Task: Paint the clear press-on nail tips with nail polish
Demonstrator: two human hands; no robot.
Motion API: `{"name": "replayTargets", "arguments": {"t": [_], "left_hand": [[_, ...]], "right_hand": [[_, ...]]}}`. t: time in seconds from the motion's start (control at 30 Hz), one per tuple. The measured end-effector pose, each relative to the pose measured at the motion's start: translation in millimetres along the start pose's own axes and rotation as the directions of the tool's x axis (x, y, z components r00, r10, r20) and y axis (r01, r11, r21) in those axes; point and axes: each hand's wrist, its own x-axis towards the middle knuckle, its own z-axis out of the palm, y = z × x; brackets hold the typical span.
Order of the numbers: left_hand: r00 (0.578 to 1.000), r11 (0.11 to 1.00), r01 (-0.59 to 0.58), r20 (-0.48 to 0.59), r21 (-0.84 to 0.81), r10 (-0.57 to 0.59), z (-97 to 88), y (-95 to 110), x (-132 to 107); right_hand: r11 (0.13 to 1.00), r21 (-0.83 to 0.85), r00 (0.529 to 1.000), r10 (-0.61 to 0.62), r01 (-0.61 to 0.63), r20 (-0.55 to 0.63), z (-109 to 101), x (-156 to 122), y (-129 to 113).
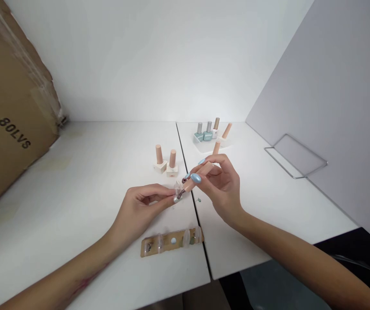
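Clear false nail tip (177,187), pinched btwn thumb & index of L hand (136,211), roughly mid-table, just left of the seam btwn 2 panels (185,159) of the white table (84,163). Peach polish brush (198,177) in fingers of R hand (220,189), long axis slanting from upper right down to lower left, thin end at the nail tip, thick end up under R fingers. Hands together, fingertips almost meeting, each clamped on its own item. Nail tip nearer L hand, on the L side of the brush end; R hand nearer the brush's thick end. Exact contact btwn brush end & nail tip too small to tell. Twd far edge: 2 peach-capped bottles (172,160) on pale bases, further back 2 teal bottles (208,135) & more peach caps. Near front edge: tan card strip (171,243) w/ clear tips. Far L corner: cardboard box (10,107), tilted against the wall. R side: clear acrylic stand (296,157) beside the grey panel.
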Motion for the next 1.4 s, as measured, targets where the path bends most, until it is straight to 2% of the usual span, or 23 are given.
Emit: {"name": "replayTargets", "arguments": {"t": [0.2, 0.3, 0.43, 0.53, 0.67, 0.77, 0.97, 1.2, 1.27, 1.4], "left_hand": [[0.999, 0.999, -0.034, 0.013, -0.001, 0.034, -0.7, -0.1, -0.5], [0.999, 0.999, -0.033, 0.016, -0.008, 0.033, -0.9, 1.5, -0.3], [0.999, 0.999, -0.041, 0.024, -0.001, 0.041, -0.7, 3.9, -0.2], [0.998, 0.999, -0.048, 0.033, -0.003, 0.048, -0.9, 2.5, -0.3], [0.998, 0.998, -0.06, 0.037, -0.016, 0.06, -1.0, -1.3, -0.1], [0.998, 0.998, -0.061, 0.032, -0.004, 0.062, -1.3, -2.5, 0.3], [0.999, 0.998, -0.049, 0.015, 0.047, 0.049, -1.2, -2.0, 1.4], [0.998, 0.997, -0.062, 0.013, 0.055, 0.061, -1.3, -5.5, 0.8], [0.998, 0.996, -0.067, 0.01, 0.05, 0.067, -1.4, -5.9, 0.6], [0.998, 0.996, -0.07, 0.011, 0.048, 0.069, -1.6, -6.2, 0.1]], "right_hand": [[0.996, -0.074, 0.991, 0.029, -0.039, -0.13, 1.7, 3.3, -4.2], [0.998, -0.068, 0.987, 0.006, -0.017, -0.159, 1.3, 2.6, -4.2], [0.998, -0.01, 0.996, -0.061, 0.061, -0.063, 0.5, -1.4, -1.3], [0.999, -0.027, 0.999, -0.034, 0.033, -0.022, 0.7, -1.5, -1.2], [0.994, -0.097, 0.989, 0.039, -0.053, -0.143, 1.1, 3.7, -4.0], [0.994, -0.093, 0.982, 0.038, -0.056, -0.187, 0.7, 5.2, -4.4], [0.998, -0.048, 0.999, -0.036, 0.035, -0.007, 1.7, 0.0, -2.2], [0.996, -0.073, 0.99, 0.033, -0.043, -0.137, 1.7, 3.4, -3.4], [0.998, -0.054, 0.993, 0.009, -0.015, -0.119, 1.6, 2.4, -2.7], [0.999, -0.011, 0.999, -0.053, 0.053, -0.009, 2.2, -0.1, -0.8]]}}
